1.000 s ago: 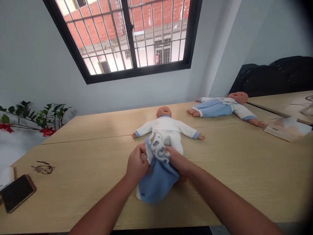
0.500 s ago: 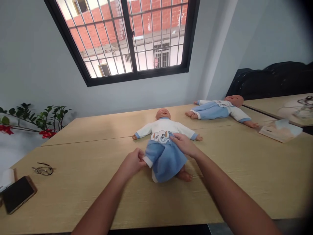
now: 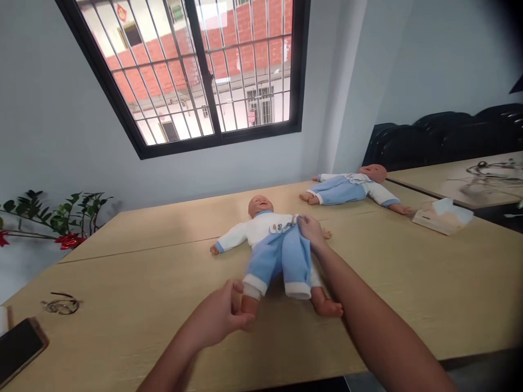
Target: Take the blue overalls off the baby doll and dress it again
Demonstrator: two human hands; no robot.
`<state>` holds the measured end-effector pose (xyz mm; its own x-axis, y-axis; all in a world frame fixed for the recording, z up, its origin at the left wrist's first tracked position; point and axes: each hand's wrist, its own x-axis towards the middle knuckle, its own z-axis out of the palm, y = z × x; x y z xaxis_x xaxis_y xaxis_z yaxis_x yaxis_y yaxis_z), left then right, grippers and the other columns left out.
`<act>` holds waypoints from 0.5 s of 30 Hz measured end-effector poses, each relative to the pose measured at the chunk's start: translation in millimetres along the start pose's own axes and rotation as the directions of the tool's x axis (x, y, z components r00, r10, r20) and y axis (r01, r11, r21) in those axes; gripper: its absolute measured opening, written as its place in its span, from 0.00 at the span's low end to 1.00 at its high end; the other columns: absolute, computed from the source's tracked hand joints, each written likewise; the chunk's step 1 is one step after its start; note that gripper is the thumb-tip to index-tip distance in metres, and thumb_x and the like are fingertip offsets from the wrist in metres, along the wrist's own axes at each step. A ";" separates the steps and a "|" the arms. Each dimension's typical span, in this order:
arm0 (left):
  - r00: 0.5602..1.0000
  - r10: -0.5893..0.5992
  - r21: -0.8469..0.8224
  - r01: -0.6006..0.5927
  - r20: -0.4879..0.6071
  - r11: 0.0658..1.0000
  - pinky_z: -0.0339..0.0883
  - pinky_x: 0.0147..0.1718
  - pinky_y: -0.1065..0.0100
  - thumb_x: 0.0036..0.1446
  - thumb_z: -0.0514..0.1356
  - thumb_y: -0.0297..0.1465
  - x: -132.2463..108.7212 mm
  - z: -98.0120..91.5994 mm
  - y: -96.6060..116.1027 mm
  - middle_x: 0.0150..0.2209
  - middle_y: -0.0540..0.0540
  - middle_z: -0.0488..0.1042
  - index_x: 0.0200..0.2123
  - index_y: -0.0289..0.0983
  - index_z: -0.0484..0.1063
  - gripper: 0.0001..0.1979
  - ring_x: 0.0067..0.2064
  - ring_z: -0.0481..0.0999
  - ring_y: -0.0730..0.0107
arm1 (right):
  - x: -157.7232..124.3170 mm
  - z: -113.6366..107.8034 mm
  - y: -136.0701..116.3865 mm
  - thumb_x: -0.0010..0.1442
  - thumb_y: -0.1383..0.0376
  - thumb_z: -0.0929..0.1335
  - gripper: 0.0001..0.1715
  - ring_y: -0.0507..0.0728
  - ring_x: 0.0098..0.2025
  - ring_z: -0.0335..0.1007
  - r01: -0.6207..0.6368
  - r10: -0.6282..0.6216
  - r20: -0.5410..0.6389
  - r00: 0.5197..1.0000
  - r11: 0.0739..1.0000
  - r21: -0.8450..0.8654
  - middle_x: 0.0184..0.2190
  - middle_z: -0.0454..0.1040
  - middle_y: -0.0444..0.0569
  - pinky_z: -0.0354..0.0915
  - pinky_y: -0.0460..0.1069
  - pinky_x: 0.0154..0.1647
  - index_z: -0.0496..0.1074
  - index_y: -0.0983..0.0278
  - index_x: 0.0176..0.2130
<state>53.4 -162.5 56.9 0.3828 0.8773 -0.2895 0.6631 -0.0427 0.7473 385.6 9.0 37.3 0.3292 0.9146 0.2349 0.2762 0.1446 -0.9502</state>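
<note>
A baby doll [image 3: 261, 231] in a white top with blue cuffs lies on its back in front of me, head toward the window. Blue trousers [image 3: 265, 256] with white cuffs are partly on it. The leg at the left passes through one trouser leg, and its foot comes out of the cuff. My left hand [image 3: 229, 310] is closed around that foot and ankle. At the waistband, my right hand [image 3: 310, 231] pinches the blue cloth. The other trouser leg [image 3: 297, 267] hangs beside the doll's bare right-side foot [image 3: 326, 304], which lies outside it.
A second doll [image 3: 343, 188], dressed alike, lies at the back right near a tissue packet [image 3: 443, 216]. Glasses [image 3: 61, 305] and a phone [image 3: 20, 348] rest on the table's left side. Beyond are a plant [image 3: 73, 212], black chairs [image 3: 441, 136] and another table [image 3: 429, 177] with cables.
The left trouser leg has straightened along the doll's leg, and its foot now shows. My left hand has shifted from the cuff to the foot. My right hand has pulled the waistband outward.
</note>
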 end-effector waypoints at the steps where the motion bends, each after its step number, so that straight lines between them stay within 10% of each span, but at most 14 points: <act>1: 1.000 0.005 0.009 -0.005 0.016 1.000 0.57 0.28 0.68 0.52 0.68 0.43 -1.6 3.6 0.4 0.30 0.53 0.77 0.53 0.39 0.62 0.30 0.31 0.73 0.66 | -2.9 0.8 -3.1 0.58 0.53 0.65 0.20 0.64 0.43 0.76 -0.015 0.013 0.062 0.998 1.000 0.025 0.38 0.83 0.54 0.70 0.55 0.46 0.79 0.65 0.39; 10: 0.973 0.104 0.055 -0.118 0.206 0.992 0.62 0.30 0.67 0.65 0.56 0.51 20.8 -26.7 1.6 0.35 0.48 0.79 0.44 0.39 0.70 0.21 0.33 0.75 0.66 | -37.1 -0.4 -33.5 0.56 0.46 0.75 0.28 0.62 0.50 0.78 -0.160 0.005 0.442 0.897 0.936 0.313 0.50 0.83 0.48 0.69 0.56 0.58 0.80 0.60 0.50; 15: 0.900 0.351 0.035 -0.354 -0.258 0.935 0.68 0.44 0.63 0.59 0.63 0.49 104.2 -44.6 24.4 0.48 0.42 0.79 0.54 0.38 0.71 0.26 0.43 0.77 0.61 | -43.0 7.9 -37.6 0.52 0.42 0.75 0.31 0.63 0.49 0.77 -0.147 -0.024 0.433 0.901 0.923 0.356 0.45 0.83 0.49 0.70 0.57 0.56 0.80 0.61 0.45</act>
<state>80.8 -50.9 71.6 0.4115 0.8981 0.1553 0.5072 -0.3672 0.7797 354.0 -32.8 61.3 -0.1014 0.9841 0.1457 -0.1154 0.1339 -0.9843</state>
